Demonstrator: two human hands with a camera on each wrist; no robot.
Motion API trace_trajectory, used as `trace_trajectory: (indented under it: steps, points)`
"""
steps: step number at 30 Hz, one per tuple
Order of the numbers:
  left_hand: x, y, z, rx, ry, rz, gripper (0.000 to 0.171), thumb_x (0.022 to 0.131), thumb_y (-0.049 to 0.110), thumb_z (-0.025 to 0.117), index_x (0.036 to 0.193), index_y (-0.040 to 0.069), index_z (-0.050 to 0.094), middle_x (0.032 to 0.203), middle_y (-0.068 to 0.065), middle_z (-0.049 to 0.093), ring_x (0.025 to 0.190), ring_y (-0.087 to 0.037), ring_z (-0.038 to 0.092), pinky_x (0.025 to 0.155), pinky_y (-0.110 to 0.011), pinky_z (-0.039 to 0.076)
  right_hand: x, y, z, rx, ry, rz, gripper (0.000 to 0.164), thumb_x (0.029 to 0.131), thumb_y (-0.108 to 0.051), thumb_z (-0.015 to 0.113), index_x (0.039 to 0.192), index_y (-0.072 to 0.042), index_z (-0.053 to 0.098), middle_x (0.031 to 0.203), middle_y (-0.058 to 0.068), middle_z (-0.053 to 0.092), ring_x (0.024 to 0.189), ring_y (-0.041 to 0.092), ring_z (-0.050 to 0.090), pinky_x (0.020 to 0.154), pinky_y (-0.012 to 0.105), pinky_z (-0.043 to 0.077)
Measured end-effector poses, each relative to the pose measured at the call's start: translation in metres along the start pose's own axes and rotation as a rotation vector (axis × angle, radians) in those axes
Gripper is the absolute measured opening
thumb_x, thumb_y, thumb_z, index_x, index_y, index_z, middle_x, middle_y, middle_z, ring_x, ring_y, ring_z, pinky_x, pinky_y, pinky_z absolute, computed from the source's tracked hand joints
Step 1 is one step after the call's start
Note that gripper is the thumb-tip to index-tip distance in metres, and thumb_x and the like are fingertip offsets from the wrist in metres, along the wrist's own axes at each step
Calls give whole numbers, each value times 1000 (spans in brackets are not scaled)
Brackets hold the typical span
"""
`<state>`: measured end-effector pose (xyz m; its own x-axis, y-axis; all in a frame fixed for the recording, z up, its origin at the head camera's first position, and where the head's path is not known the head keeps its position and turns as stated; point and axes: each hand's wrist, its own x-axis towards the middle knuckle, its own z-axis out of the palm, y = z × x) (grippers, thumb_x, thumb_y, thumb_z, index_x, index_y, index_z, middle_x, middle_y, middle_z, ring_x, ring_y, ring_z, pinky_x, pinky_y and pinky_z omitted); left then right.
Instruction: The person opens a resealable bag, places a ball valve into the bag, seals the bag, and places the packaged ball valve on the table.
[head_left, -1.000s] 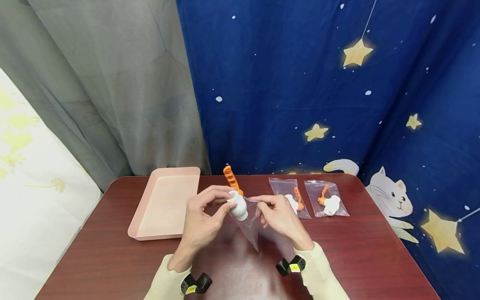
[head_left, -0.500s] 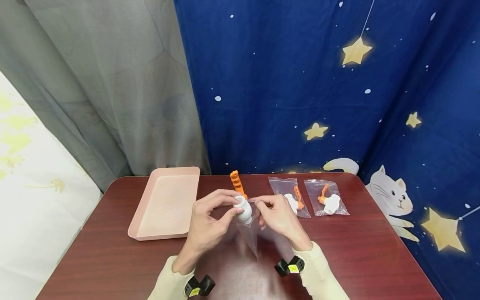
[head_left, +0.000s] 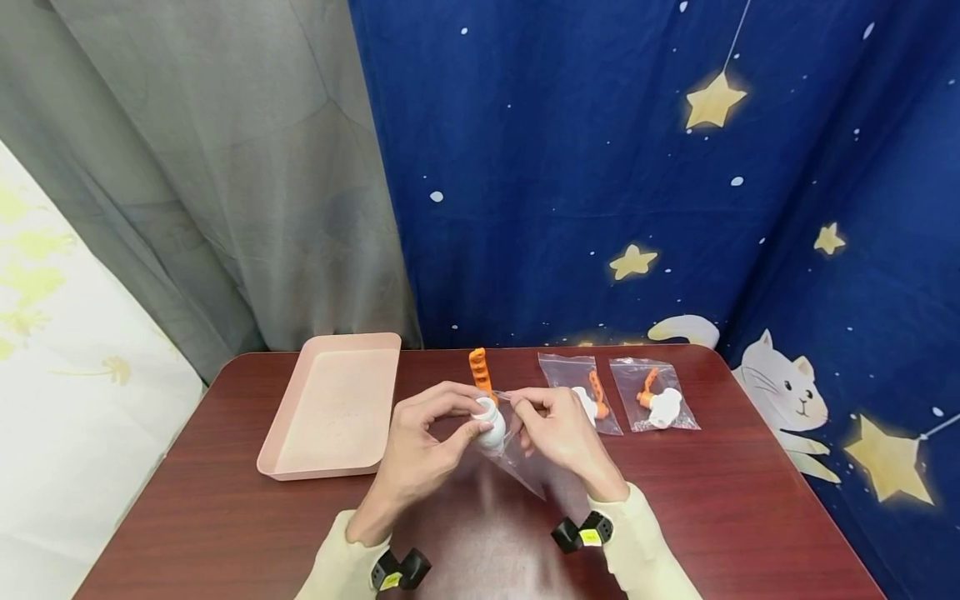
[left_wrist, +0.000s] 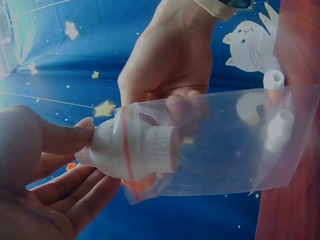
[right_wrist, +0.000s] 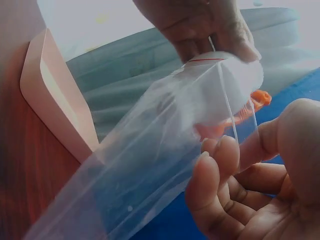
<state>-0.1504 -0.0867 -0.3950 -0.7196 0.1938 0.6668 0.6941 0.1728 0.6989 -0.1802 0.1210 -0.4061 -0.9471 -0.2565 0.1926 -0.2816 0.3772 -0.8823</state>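
My left hand [head_left: 423, 442] pinches the end of a white plastic valve [head_left: 491, 432] between thumb and fingers. The valve's orange handle [head_left: 480, 371] points up and away. In the left wrist view, the valve's far threaded end lies inside the mouth of a clear zip bag [left_wrist: 230, 150], past its red seal line, while the near end is outside. My right hand [head_left: 561, 432] pinches the bag's rim, holding the mouth apart. From the right wrist, the orange handle [right_wrist: 261, 99] shows partly behind the film, its tip outside the bag.
A pink tray [head_left: 281, 450] lies on the left of the dark red table [head_left: 720, 517]. At the back right lie two clear bags, the nearer bag [head_left: 562, 371] and the far-right bag [head_left: 630, 375], each containing a white and orange valve. Curtains hang behind.
My left hand and the valve have moved right and slightly down, so the valve sits deeper in the bag mouth. The bag's lower corner has swung right. My right hand has hardly moved.
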Motion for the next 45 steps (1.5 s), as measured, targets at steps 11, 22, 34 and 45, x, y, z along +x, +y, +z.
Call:
trace_trajectory:
  steps: [11, 22, 34, 45]
  points:
    - [-2, -6, 3, 146, -78, 50, 14, 82, 0, 81, 90, 10, 77, 100, -4, 75, 86, -13, 72, 67, -30, 59, -1, -6, 0, 3, 4, -21, 21, 101, -10, 61, 114, -8, 78, 66, 6, 68, 46, 12, 61, 46, 29, 53]
    - [-3, -1, 1, 266, -232, -2, 11, 78, 0, 82, 83, 8, 77, 98, 1, 70, 86, -5, 66, 76, -25, 58, -4, -8, -1, -18, 11, -60, 20, 100, -12, 62, 113, -9, 78, 66, 4, 68, 48, 11, 61, 49, 27, 53]
    - [-1, -4, 0, 239, -281, 15, 11, 79, -3, 82, 85, 5, 77, 100, -5, 72, 87, -9, 68, 76, -23, 59, -5, -8, -1, -57, 26, -80, 20, 101, -13, 63, 112, -11, 78, 58, 1, 65, 46, 9, 61, 46, 25, 48]
    - [1, -16, -10, 196, -114, -45, 17, 82, 0, 82, 83, 14, 73, 87, 4, 68, 77, -7, 67, 68, -26, 60, -5, -11, -1, -25, 36, -60, 21, 102, -12, 60, 109, -16, 78, 67, 0, 68, 50, 16, 65, 49, 30, 56]
